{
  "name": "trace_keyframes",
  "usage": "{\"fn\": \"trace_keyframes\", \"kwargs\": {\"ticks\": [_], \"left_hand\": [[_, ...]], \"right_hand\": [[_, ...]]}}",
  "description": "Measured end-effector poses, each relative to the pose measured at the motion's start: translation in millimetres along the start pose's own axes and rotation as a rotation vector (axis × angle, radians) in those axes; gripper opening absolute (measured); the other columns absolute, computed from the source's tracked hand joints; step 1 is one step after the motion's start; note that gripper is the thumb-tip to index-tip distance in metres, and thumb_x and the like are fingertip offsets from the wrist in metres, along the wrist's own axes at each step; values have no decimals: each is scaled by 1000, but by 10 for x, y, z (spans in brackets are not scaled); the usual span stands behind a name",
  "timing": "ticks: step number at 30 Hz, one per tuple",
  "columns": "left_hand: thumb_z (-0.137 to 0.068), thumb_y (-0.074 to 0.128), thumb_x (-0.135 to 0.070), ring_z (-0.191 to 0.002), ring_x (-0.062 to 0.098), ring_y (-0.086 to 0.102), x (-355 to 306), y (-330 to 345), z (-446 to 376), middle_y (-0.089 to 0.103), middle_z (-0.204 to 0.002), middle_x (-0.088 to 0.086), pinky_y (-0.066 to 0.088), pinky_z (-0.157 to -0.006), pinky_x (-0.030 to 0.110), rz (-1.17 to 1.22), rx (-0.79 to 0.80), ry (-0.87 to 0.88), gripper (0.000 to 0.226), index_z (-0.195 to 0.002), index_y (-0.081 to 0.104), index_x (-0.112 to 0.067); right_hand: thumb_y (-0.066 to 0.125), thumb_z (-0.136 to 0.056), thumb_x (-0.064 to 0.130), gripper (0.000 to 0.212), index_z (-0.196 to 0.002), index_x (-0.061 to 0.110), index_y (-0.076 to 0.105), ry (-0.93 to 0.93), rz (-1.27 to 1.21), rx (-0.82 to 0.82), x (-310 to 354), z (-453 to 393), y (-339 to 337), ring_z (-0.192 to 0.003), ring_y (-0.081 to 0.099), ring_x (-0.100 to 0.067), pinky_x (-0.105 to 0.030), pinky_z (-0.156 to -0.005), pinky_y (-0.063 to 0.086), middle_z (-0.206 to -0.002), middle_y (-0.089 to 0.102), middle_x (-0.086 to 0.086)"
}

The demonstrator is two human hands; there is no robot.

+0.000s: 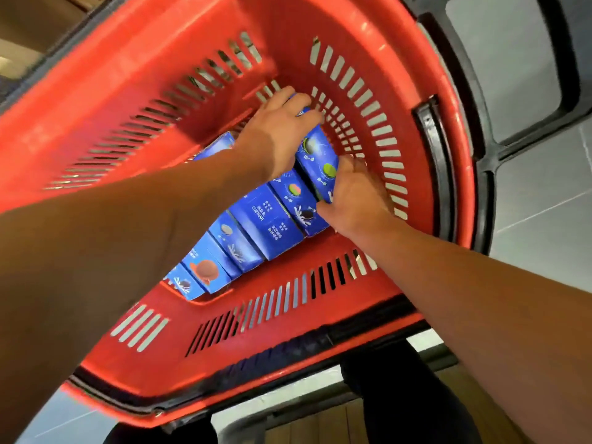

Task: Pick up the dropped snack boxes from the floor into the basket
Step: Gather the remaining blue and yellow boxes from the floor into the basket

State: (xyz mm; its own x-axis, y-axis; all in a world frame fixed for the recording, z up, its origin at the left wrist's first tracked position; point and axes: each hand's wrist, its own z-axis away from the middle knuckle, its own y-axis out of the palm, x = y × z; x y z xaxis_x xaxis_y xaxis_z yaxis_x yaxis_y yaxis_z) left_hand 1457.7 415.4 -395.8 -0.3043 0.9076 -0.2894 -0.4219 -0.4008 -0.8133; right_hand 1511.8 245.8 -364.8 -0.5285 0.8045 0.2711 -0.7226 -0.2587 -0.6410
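A red slotted plastic basket (352, 43) fills the view from above. A row of several blue snack boxes (266, 219) lies along its floor. Both my hands reach inside and hold the rightmost blue snack box (317, 155), which leans against the basket's curved end wall. My left hand (278, 129) curls its fingers over the box's far end. My right hand (355, 193) grips the box's near end, thumb against the neighbouring box.
The basket's black handle (435, 161) lies folded along the right rim. Grey tiled floor (528, 219) shows to the right. My dark trouser legs (400, 395) and a wooden surface appear below the basket's near rim.
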Motion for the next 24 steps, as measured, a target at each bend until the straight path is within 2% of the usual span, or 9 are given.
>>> {"fn": "trace_keyframes", "kwargs": {"ticks": [2,5,9,12,14,16,19,22,24], "left_hand": [[-64,62,7,-137,41,27,58,88,-6,41,-142,16,30,-112,47,12,45,8,73,-135,50,-10],[-70,59,6,-144,38,18,91,226,41,34,-151,11,22,-117,46,24,117,23,76,-141,45,-16],[-81,53,-6,-149,29,3,-5,203,74,16,-161,5,14,-120,47,84,191,-88,76,-150,28,-26],[-80,44,-33,-146,33,19,-95,71,172,28,-155,14,16,-119,44,188,134,-105,69,-147,35,-18],[-75,38,-42,-138,31,35,-165,-84,340,42,-146,17,21,-116,35,298,75,-170,76,-143,42,-10],[-76,43,-44,-133,28,43,-211,-193,545,48,-142,14,27,-110,30,413,-10,-276,74,-141,45,-9],[-89,54,-37,-131,27,45,-282,-213,1032,51,-141,12,30,-106,30,498,-104,-403,58,-140,47,-11],[-86,50,-41,-125,29,51,-432,-376,1676,57,-134,11,35,-104,34,604,-197,-464,57,-134,53,-9],[-87,57,-33,-124,28,52,-544,-592,2112,58,-132,12,34,-104,32,643,-283,-539,51,-131,55,-6]], "right_hand": [[75,-78,28,74,-137,11,34,25,-57,99,-16,-85,120,-117,53,-33,-40,-94,47,-136,43,-12],[73,-77,19,78,-140,13,29,63,-66,242,-61,-168,280,-119,52,-34,-44,-97,48,-136,43,-14],[72,-77,16,99,-153,15,8,83,-63,285,-63,-159,267,-130,44,-33,-42,-101,46,-149,32,-13],[70,-78,16,97,-153,16,10,30,1,250,-22,-70,126,-128,47,-32,-37,-90,47,-151,30,-12],[70,-79,17,88,-151,13,19,-32,50,239,36,21,-37,-126,48,-33,-37,-90,47,-149,32,-13],[70,-79,19,81,-147,10,27,-100,138,219,140,146,-207,-125,48,-34,-38,-94,46,-144,36,-14],[68,-82,20,76,-146,8,30,-181,266,186,352,424,-444,-125,47,-36,-40,-96,44,-142,38,-15],[68,-82,24,71,-142,7,35,-229,321,166,643,764,-677,-125,45,-37,-42,-96,45,-141,39,-15],[65,-79,28,67,-136,7,39,-297,366,121,909,1007,-848,-124,46,-39,-45,-98,46,-137,44,-16]]}}
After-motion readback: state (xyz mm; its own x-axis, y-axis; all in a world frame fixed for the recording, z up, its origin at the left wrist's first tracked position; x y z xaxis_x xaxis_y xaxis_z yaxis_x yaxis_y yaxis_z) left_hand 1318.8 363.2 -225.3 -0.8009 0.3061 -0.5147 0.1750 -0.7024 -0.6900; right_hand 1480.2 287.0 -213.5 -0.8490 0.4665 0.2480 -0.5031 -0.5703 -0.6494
